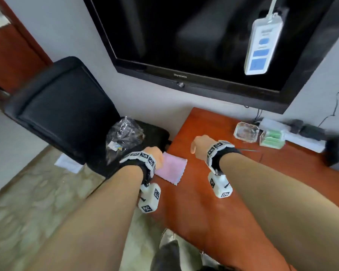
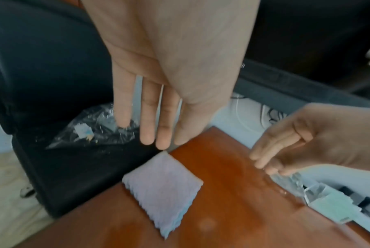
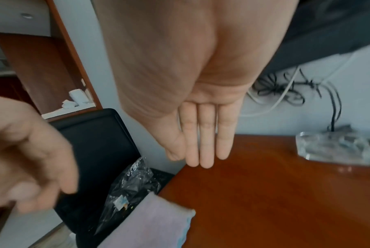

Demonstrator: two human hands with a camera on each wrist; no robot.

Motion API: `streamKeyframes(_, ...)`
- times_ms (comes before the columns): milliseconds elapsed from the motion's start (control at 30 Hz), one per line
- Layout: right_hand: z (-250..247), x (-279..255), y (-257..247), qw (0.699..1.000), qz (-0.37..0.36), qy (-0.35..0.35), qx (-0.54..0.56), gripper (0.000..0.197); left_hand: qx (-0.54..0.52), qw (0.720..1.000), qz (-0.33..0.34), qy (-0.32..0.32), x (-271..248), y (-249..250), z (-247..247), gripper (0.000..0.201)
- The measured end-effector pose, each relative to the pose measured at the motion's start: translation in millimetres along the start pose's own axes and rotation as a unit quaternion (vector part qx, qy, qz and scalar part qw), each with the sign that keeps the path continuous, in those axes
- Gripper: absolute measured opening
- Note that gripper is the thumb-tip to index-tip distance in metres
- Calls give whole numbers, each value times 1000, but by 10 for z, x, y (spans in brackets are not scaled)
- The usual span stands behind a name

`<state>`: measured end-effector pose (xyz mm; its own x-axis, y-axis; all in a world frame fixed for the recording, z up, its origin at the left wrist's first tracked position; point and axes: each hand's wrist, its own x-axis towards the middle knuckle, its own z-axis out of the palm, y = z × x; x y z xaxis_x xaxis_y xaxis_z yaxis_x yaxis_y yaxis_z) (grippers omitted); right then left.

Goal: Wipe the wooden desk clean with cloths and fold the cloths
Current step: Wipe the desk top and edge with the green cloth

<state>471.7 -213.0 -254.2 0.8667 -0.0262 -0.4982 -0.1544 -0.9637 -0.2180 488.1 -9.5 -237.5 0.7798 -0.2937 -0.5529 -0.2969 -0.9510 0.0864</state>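
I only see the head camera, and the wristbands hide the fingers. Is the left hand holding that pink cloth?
Observer: No. Its wrist view shows the left hand with straight fingers, holding nothing; the pink cloth lies folded on the desk.
Visitor: And the other one?
Observer: The right hand is empty too, fingers straight and together, in its wrist view.
Visitor: Just one cloth?
Observer: The left wrist view shows a blue layer under the pink; one cloth or two, I cannot tell.
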Motion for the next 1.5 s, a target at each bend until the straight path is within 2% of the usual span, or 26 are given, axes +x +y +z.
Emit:
streamKeyframes(200, 668, 292, -228, 996, 2, -72, 54, 45, 38, 988, 89, -121, 577, -235, 602, 40)
streamKeyframes(267, 832, 388, -324, 995, -8, -94, 42, 45, 39, 985, 106, -132, 786, -286, 688, 44)
streamKeyframes(367, 1020, 468, -522, 993, -27, -114, 9, 31, 45, 984, 132, -109, 986, -336, 771, 33)
streamKeyframes(400, 1085, 498, -576, 993, -25, -115, 4, 35, 54, 984, 136, -105, 1031, -353, 803, 29)
streamKeyframes(433, 1142, 511, -620, 993, -31, -116, -1, 47, 62, 982, 142, -105, 1065, -377, 851, 33)
streamKeyframes(500, 1274, 533, -674, 992, -35, -121, -26, 76, 85, 979, 156, -95, 1127, -453, 997, 53)
streamKeyframes(533, 1345, 544, -697, 992, -28, -116, -42, 84, 93, 979, 163, -80, 1151, -492, 1071, 61)
streamKeyframes(600, 1455, 554, -770, 993, -8, -96, -67, 79, 85, 980, 171, -50, 1177, -552, 1188, 65)
streamKeyframes(667, 1510, 574, -827, 995, 9, -66, -78, 64, 64, 981, 179, -36, 1195, -581, 1233, 59)
streamKeyframes(833, 1361, 608, -850, 996, 25, -66, -46, 36, 37, 978, 202, -48, 1266, -595, 1178, 50)
streamKeyframes(1000, 1291, 660, -838, 993, 36, -104, -31, 29, 4, 972, 220, -77, 1322, -623, 1116, 43)
streamKeyframes(1100, 1215, 658, -787, 990, 62, -129, -13, 27, -56, 968, 230, -90, 1351, -654, 1049, 20)
streamKeyframes(1167, 1159, 595, -732, 990, 79, -116, 15, 31, -82, 968, 222, -81, 1352, -685, 989, 6)
streamKeyframes(1333, 862, 353, -652, 990, 95, -47, 89, 32, -98, 969, 222, -40, 1290, -728, 752, 12)
streamKeyframes(1500, 417, 160, -678, 991, 114, 5, 63, 28, -102, 962, 255, 11, 1192, -513, 234, 23)
